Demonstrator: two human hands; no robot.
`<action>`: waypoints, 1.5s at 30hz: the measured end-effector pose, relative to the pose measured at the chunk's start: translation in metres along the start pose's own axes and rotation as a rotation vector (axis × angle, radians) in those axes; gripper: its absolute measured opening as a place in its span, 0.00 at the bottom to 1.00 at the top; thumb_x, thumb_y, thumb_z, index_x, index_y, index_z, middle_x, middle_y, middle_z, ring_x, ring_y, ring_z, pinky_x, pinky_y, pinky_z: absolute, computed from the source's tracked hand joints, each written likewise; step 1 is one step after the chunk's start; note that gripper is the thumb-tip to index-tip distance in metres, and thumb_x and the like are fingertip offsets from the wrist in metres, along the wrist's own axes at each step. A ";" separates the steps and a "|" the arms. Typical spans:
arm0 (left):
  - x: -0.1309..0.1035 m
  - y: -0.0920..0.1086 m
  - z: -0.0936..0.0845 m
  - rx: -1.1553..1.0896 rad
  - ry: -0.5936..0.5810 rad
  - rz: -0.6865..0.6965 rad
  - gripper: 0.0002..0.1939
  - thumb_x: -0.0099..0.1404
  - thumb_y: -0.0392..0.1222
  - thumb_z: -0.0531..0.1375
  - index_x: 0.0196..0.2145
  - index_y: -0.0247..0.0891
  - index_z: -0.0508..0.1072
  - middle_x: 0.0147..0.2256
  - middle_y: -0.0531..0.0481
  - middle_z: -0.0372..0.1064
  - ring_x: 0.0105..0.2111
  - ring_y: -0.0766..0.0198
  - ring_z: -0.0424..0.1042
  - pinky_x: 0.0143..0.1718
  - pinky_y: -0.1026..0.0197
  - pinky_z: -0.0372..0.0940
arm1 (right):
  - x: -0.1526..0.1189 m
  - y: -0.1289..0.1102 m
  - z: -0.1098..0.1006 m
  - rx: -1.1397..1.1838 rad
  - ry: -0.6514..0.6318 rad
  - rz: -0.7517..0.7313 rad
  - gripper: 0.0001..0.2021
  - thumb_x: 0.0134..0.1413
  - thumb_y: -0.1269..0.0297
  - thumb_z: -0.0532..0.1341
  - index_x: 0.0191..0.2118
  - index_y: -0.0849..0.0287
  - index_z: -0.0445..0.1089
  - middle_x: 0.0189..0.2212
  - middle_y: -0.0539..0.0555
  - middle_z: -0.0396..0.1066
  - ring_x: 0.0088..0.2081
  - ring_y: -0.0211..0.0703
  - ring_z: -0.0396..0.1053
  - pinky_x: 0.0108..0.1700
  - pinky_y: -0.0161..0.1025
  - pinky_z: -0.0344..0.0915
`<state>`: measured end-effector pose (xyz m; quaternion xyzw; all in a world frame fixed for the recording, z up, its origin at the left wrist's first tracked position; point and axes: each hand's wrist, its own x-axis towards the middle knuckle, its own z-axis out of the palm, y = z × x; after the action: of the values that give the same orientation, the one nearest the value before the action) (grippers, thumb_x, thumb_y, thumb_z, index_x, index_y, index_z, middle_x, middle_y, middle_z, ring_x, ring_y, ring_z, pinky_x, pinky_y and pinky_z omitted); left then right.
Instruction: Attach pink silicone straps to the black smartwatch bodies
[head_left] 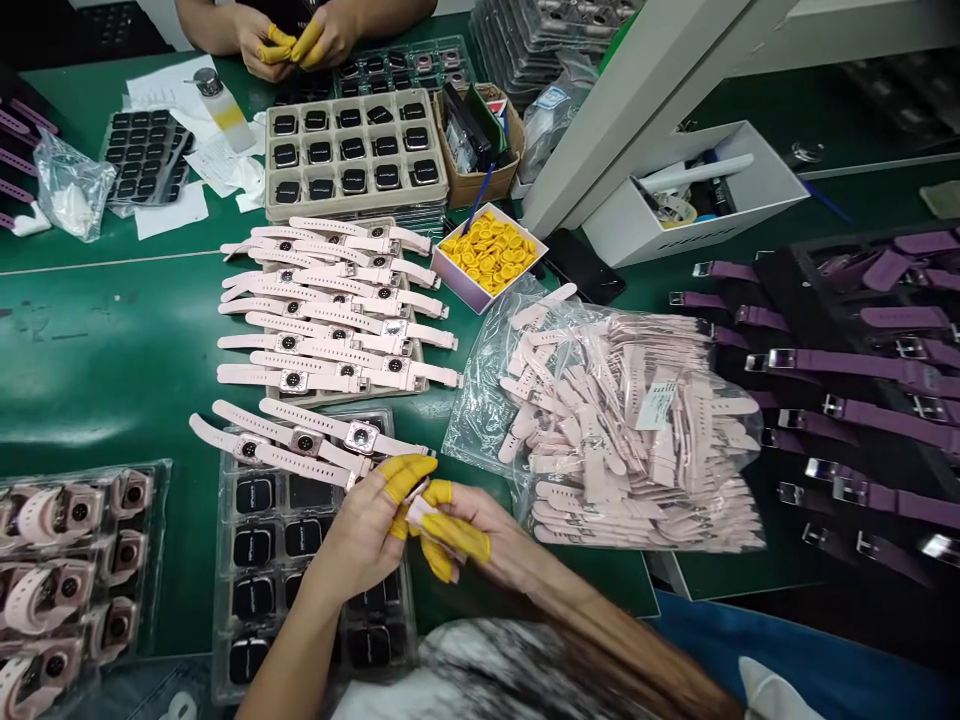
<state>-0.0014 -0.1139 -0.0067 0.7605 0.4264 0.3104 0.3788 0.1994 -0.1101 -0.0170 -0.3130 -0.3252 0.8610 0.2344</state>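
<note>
Yellow finger covers are on both of my hands, which meet above the tray of black watch faces (253, 547). My left hand (379, 510) is closed on a small dark watch body (417, 490), partly hidden by the fingers. My right hand (461, 528) pinches a short pale pink strap piece (420, 510) against it. Just behind my hands, pink-strapped watches (306, 440) lie across the tray's far end. To the right sits a clear plastic bag (480, 400) full of pink straps (592, 440).
Assembled pink watches (337, 335) cover a second tray. Beyond are a beige tray (356, 205), a box of yellow finger covers (491, 255) and a person's hands (292, 45). Purple straps (885, 420) lie right, a white box (697, 235) behind them. More watches (56, 590) fill a left tray.
</note>
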 end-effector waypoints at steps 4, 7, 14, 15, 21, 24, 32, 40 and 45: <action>0.001 0.001 0.002 -0.038 0.045 -0.006 0.25 0.75 0.34 0.53 0.67 0.45 0.63 0.58 0.40 0.72 0.58 0.55 0.73 0.60 0.53 0.69 | 0.006 0.007 0.001 0.075 0.061 -0.039 0.16 0.60 0.45 0.65 0.37 0.53 0.69 0.18 0.43 0.66 0.16 0.34 0.56 0.19 0.32 0.54; 0.001 0.002 0.002 -0.088 0.161 -0.029 0.23 0.75 0.33 0.53 0.65 0.44 0.65 0.54 0.40 0.73 0.54 0.56 0.75 0.56 0.54 0.71 | 0.007 0.007 0.000 0.181 0.162 -0.091 0.15 0.63 0.49 0.64 0.37 0.56 0.67 0.16 0.41 0.61 0.15 0.30 0.49 0.18 0.30 0.49; -0.002 0.000 0.002 -0.025 0.075 -0.055 0.24 0.75 0.34 0.52 0.67 0.44 0.63 0.58 0.38 0.71 0.58 0.53 0.72 0.60 0.50 0.69 | 0.000 -0.003 -0.002 0.055 0.020 -0.053 0.19 0.62 0.46 0.65 0.37 0.58 0.69 0.18 0.43 0.65 0.16 0.32 0.57 0.18 0.30 0.52; -0.001 0.000 0.002 -0.025 0.052 -0.040 0.25 0.75 0.35 0.52 0.67 0.44 0.63 0.58 0.38 0.71 0.59 0.53 0.72 0.60 0.51 0.69 | 0.001 -0.001 -0.001 0.046 -0.008 -0.044 0.19 0.62 0.45 0.65 0.37 0.59 0.69 0.18 0.43 0.65 0.16 0.31 0.57 0.18 0.30 0.52; 0.000 0.002 0.002 -0.042 0.075 -0.027 0.23 0.75 0.34 0.53 0.66 0.43 0.64 0.57 0.40 0.73 0.57 0.56 0.73 0.60 0.54 0.69 | 0.009 0.010 0.000 0.146 0.075 -0.100 0.17 0.63 0.49 0.66 0.39 0.58 0.68 0.17 0.41 0.64 0.15 0.30 0.52 0.18 0.29 0.52; -0.001 0.003 0.001 -0.083 0.184 -0.050 0.22 0.75 0.33 0.54 0.64 0.42 0.65 0.55 0.41 0.74 0.54 0.58 0.75 0.57 0.56 0.70 | 0.008 0.008 -0.002 0.242 0.179 -0.127 0.15 0.64 0.50 0.65 0.38 0.57 0.67 0.16 0.40 0.61 0.14 0.29 0.48 0.18 0.29 0.49; -0.001 0.000 0.003 -0.002 0.048 -0.010 0.26 0.74 0.32 0.53 0.67 0.42 0.62 0.60 0.39 0.70 0.60 0.56 0.71 0.62 0.55 0.67 | 0.007 0.005 0.000 0.130 0.017 -0.070 0.19 0.60 0.45 0.67 0.36 0.58 0.68 0.17 0.42 0.63 0.16 0.32 0.57 0.18 0.30 0.55; 0.001 0.004 0.004 -0.021 0.184 -0.015 0.22 0.74 0.33 0.53 0.64 0.42 0.66 0.51 0.41 0.74 0.53 0.57 0.75 0.56 0.56 0.71 | 0.012 0.011 0.002 0.278 0.173 -0.136 0.15 0.63 0.51 0.65 0.37 0.58 0.68 0.15 0.39 0.60 0.14 0.29 0.48 0.17 0.28 0.50; -0.003 0.002 0.004 -0.002 0.138 -0.074 0.23 0.75 0.33 0.53 0.65 0.42 0.64 0.54 0.39 0.73 0.57 0.54 0.73 0.58 0.52 0.70 | 0.006 0.006 -0.003 0.198 0.122 -0.117 0.16 0.62 0.50 0.66 0.36 0.58 0.69 0.16 0.43 0.64 0.15 0.30 0.55 0.18 0.29 0.52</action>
<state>0.0009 -0.1186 -0.0076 0.7207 0.4789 0.3485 0.3603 0.1958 -0.1090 -0.0253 -0.3207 -0.2412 0.8531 0.3333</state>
